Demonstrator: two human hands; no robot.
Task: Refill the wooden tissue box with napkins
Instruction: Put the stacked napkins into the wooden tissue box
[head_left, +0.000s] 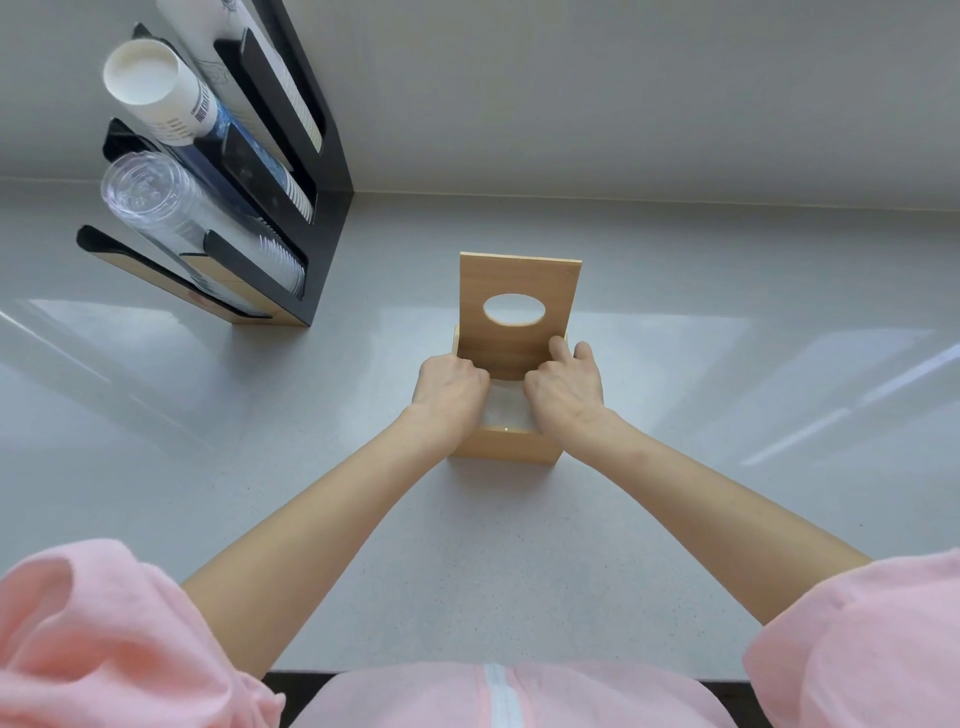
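Note:
A wooden tissue box (506, 448) stands in the middle of the grey counter. Its lid (519, 278), with an oval hole, is swung up and stands upright at the box's far side. White napkins (508, 409) fill the inside of the box. My left hand (449, 382) reaches into the box at its left side, fingers curled down on the napkins. My right hand (563, 382) does the same at the right side, its fingertips touching the foot of the lid. The fingertips of both hands are hidden inside the box.
A black cup dispenser (291, 208) stands at the back left against the wall. It holds a stack of white paper cups (156, 88) and a stack of clear plastic cups (156, 200). The grey counter (701, 415) stretches to both sides.

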